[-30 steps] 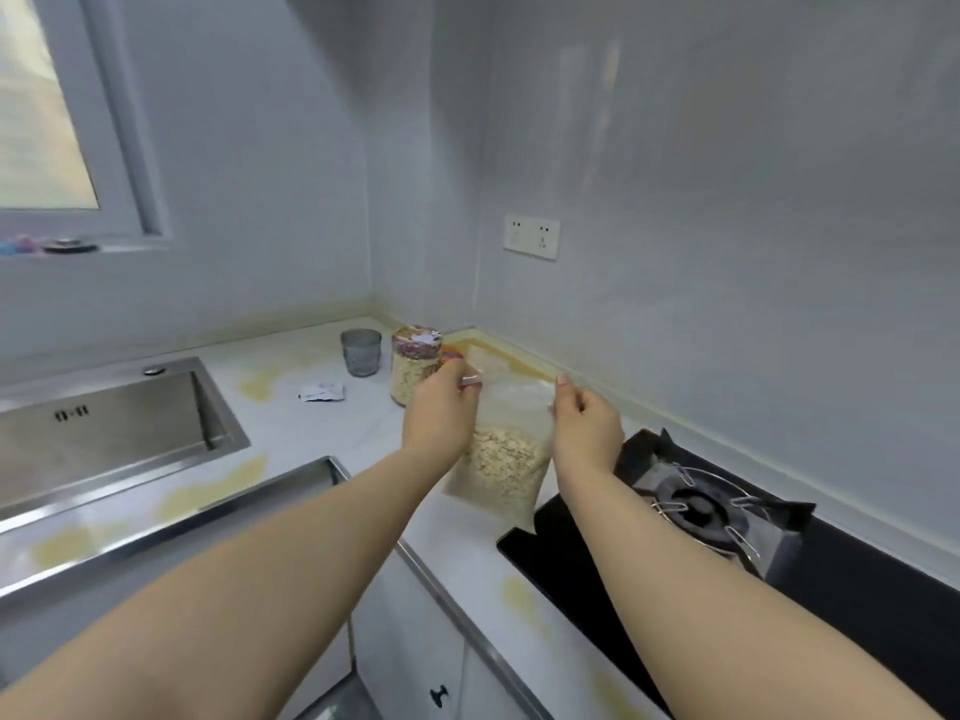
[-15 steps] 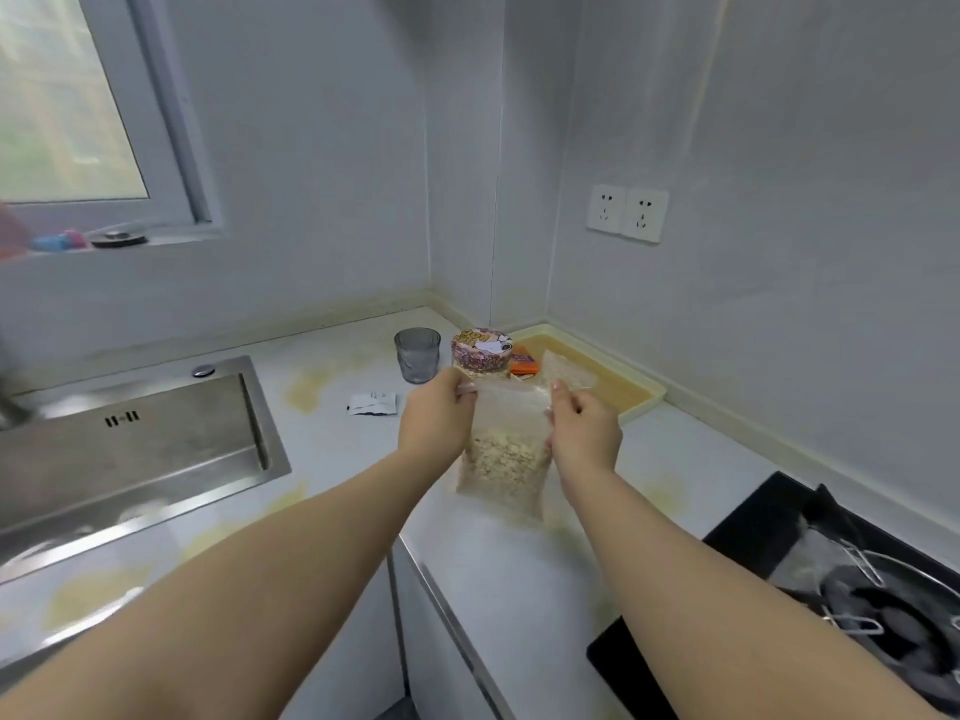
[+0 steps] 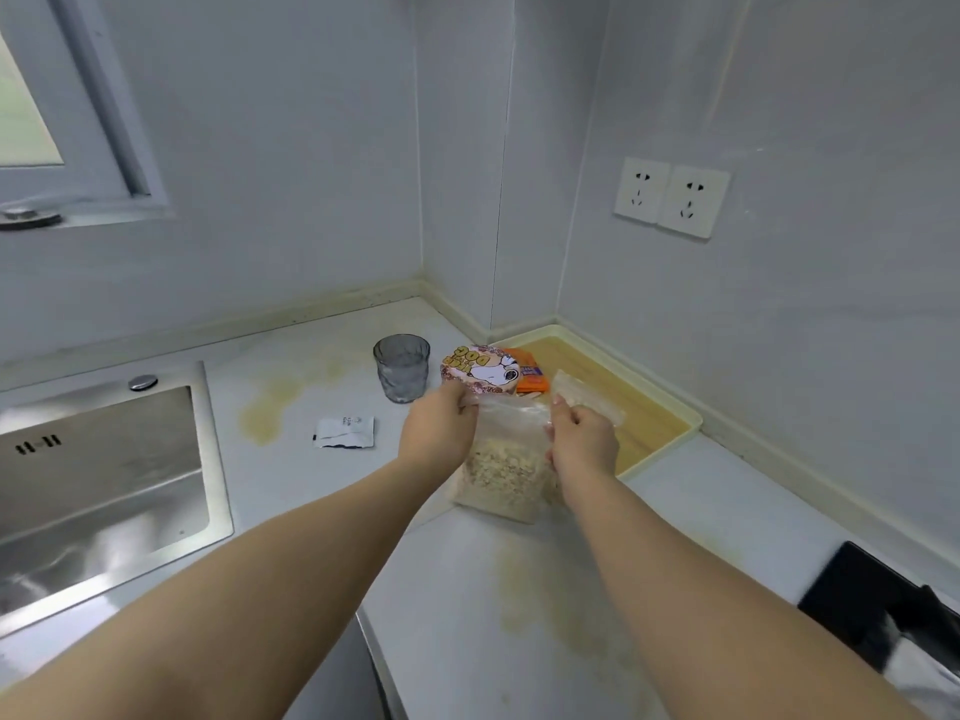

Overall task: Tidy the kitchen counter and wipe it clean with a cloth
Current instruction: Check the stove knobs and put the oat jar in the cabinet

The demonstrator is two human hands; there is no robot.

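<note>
The left hand (image 3: 439, 428) and right hand (image 3: 584, 441) each pinch the top edge of one clear plastic bag of pale oat flakes (image 3: 506, 475), upright at the white counter (image 3: 519, 589) beside one cream tray (image 3: 660, 423). Behind stand one ribbed grey glass tumbler (image 3: 401, 367), one jar with a cartoon lid (image 3: 480, 370) reading "DOG", and one orange packet (image 3: 531, 376). One white sachet (image 3: 344, 432) lies left.

Stained white counter (image 3: 545, 574), inset steel sink (image 3: 93, 475), glass tumbler (image 3: 401, 368), small sachet (image 3: 344, 432), yellow tray (image 3: 644, 413) in corner
</note>
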